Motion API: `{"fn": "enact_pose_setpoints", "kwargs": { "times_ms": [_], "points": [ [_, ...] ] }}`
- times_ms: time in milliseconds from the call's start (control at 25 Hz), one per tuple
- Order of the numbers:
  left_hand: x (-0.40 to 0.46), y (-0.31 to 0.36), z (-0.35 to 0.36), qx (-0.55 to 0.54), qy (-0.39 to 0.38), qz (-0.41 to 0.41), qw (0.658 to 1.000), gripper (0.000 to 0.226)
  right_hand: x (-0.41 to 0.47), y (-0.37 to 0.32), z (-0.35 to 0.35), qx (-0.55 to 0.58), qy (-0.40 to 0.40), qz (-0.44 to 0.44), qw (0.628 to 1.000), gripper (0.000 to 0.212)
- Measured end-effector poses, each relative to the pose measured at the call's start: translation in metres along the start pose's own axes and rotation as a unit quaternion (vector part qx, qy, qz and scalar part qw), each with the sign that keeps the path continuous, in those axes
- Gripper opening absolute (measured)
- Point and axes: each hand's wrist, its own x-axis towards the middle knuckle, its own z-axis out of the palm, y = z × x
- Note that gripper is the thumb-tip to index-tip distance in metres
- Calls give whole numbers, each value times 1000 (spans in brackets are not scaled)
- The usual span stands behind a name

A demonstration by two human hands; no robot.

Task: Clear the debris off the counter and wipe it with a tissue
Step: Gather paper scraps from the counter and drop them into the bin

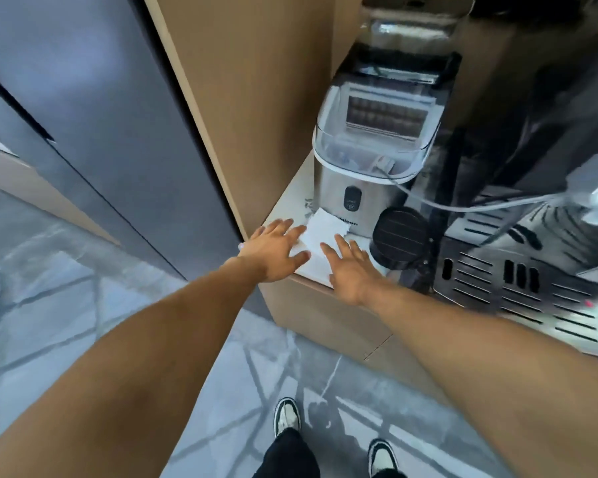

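Observation:
A white tissue (320, 232) lies on the white counter (290, 198), in front of a steel ice maker. My left hand (273, 248) is spread flat at the counter's near left corner, its fingertips at the tissue's left edge. My right hand (351, 267) is spread flat at the counter's front edge, fingers resting on the tissue's near right part. Neither hand grips anything. Small dark specks of debris (308, 203) lie on the counter left of the ice maker.
The ice maker (370, 157) fills the back of the counter. A round black lid (402, 232) stands right of the tissue, beside a metal drip tray (532, 288). A tan cabinet panel (256, 98) walls the left side. A white cable (463, 205) crosses above.

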Motion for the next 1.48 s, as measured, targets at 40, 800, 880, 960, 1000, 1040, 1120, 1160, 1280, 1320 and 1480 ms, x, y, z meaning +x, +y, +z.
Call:
{"fn": "enact_pose_setpoints", "kwargs": {
  "times_ms": [40,800,880,960,1000,1040,1120,1160,1280,1320,1480],
  "points": [
    [15,-4,4,1,-5,29,1000,65,5,2,4,7,-3,27,1000,88],
    [131,-10,75,82,-18,276,957,64,47,27,41,124,25,256,958,68],
    [132,-14,79,73,-14,281,957,59,46,27,44,127,51,248,959,72],
    [132,-15,79,64,-13,278,958,55,46,27,46,133,76,236,960,74],
    [134,-14,79,65,-12,276,959,53,46,26,46,135,89,232,959,74],
    [135,-14,78,66,-11,275,959,52,46,26,47,138,101,230,958,73],
    [135,-12,77,63,-10,272,960,47,46,27,47,139,118,229,956,66],
    [134,-12,76,63,-10,271,961,44,46,27,48,137,118,228,957,60],
    [128,-11,73,69,-9,267,961,39,43,28,46,126,94,224,962,44],
    [125,-11,72,73,-10,264,962,38,42,29,44,124,86,221,964,43],
    [106,-6,67,74,-31,254,964,38,31,28,43,121,81,208,967,38]
  ]
}}
